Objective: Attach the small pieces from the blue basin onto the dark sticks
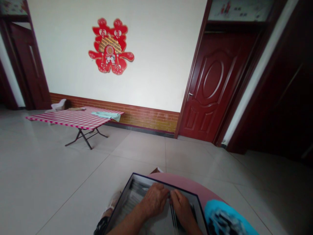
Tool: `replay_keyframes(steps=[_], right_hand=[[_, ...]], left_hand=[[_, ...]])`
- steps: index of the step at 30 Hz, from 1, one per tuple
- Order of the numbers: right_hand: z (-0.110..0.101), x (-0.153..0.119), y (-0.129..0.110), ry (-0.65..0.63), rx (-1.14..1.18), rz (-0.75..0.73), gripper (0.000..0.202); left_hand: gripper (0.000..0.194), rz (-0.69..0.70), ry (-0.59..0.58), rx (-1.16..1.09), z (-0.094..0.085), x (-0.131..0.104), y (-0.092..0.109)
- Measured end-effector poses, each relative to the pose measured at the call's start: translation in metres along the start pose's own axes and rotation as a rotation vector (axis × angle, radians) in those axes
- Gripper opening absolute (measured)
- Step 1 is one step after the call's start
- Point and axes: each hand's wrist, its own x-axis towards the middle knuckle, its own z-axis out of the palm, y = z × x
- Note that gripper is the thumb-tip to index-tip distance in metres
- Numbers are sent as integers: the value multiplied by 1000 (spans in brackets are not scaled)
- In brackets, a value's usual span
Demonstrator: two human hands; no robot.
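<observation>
An open box (201, 209) with a dark rim and pale inside lies in front of me at the bottom of the head view. Both hands are over it, close together. My left hand (156, 199) has its fingers bent and pressed together around something small and dark. My right hand (181, 205) is closed at the same spot, its fingertips nearly touching the left ones. Thin dark rods (173, 219) run down from between the hands towards me; which hand grips them is unclear. Blurred grey, stick-like items (134, 198) lie in the box's left part.
The box rests on a pink round surface (181, 179). A bright blue bag (220, 207) with dark and white contents stands at the right. Further off is a folding table (73, 118) with a red checked cover and a pale green cloth (106, 115). A red door (212, 81) stands behind.
</observation>
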Motion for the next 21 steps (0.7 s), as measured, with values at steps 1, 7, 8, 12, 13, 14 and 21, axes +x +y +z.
replay_keyframes(steps=[1, 7, 8, 12, 13, 14, 21], right_hand=[[1, 0, 0, 6, -3, 11, 36], [-4, 1, 0, 5, 42, 43, 37], [-5, 2, 1, -1, 45, 37, 33], [-7, 2, 0, -34, 29, 6, 21], [-6, 1, 0, -37, 23, 2, 21], [-5, 1, 0, -34, 15, 0, 23], [1, 0, 0, -39, 4, 47, 41]], left_hand=[[16, 6, -6, -2, 0, 0, 0], [17, 2, -8, 4, 1, 2, -1], [17, 0, -7, 8, 1, 2, -1], [17, -4, -19, 8, 0, 1, -1], [16, -5, -23, 6, -1, 1, -1], [16, -5, -24, 5, -1, 1, -1], [14, 1, -43, 27, 4, 0, -2]])
